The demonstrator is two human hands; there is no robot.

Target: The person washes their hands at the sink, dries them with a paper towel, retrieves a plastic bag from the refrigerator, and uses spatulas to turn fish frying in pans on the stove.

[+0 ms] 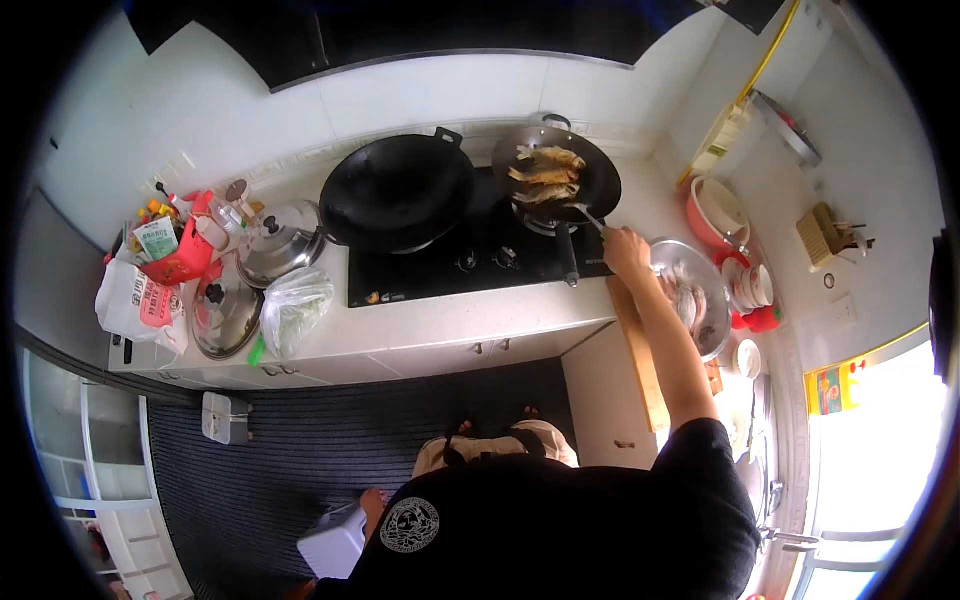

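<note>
My right hand [627, 252] is closed around the handle of a metal spatula [594, 219]. The spatula's head reaches into a dark frying pan [605, 185] at the right burner, by the lowest of several browned fish [546, 175]. The pan's handle [567, 255] points toward me, free of any hand. Low in the view, my left hand [374, 499] hangs at my side beside a pale box-like object [335, 545]; its fingers are too small and partly hidden to read. Under my right forearm, a steel basin [715, 335] contains raw-looking fish [684, 300].
A large black wok [395, 190] occupies the left burner of the black cooktop [440, 277]. Left of it are pot lids [285, 240], a plastic bag of greens [297, 310] and a red basket [190, 250]. Bowls [750, 285] stand at right, near a wooden board [640, 360].
</note>
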